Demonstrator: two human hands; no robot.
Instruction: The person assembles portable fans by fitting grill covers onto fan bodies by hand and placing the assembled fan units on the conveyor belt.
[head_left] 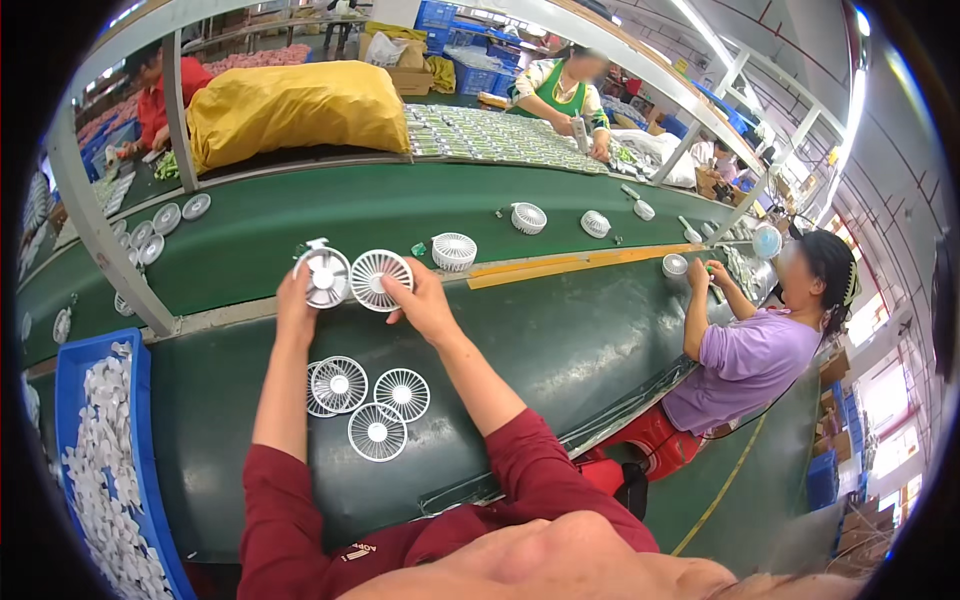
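Observation:
My left hand (294, 312) is closed around a small white fan head (328, 278), its blades showing in the open front. Just to the right, my right hand (430, 305) pinches a round white fan grille (378, 268) by its edge and face. The two parts are side by side, their rims touching or nearly so. Below them, several loose white grilles (377, 432) lie on the green work surface (520, 330), some overlapping. Another white fan head (455, 250) sits on the green belt beyond my right hand, beside a small green part (418, 248).
A blue bin (145, 400) of small white pieces stands at my left. The green conveyor belt (330, 200) carries more fan parts, with a metal post (115, 240) at its near edge. A co-worker in purple (765, 365) sits at right; another in a green apron (570, 98) works across.

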